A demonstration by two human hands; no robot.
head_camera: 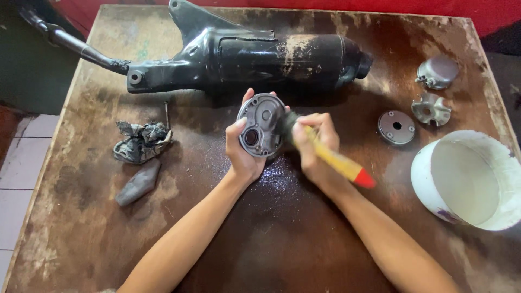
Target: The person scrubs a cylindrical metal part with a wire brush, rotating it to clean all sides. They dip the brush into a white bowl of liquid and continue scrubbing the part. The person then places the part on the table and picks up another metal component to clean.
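Brush [325,154] in right hand [315,146], handle slanting toward 4 o'clock, bristles touching metal cover [261,125]; cover clasped upright in left hand [243,154], at 9 o'clock.

Two hands are in view: left hand [242,154], right hand [315,146]. Loose grey metal parts number four: housing cover [261,125], cap [437,71], impeller [431,109], disc [396,127]. One brush [331,157], one white bucket [469,179], one black exhaust muffler [244,57], one rag [142,141].

- A worn, stained brown wooden surface [282,239] is seen, glossy where wet.
- Pale floor tiles [19,163] are shown at the left.
- A red wall [380,6] is glimpsed behind.
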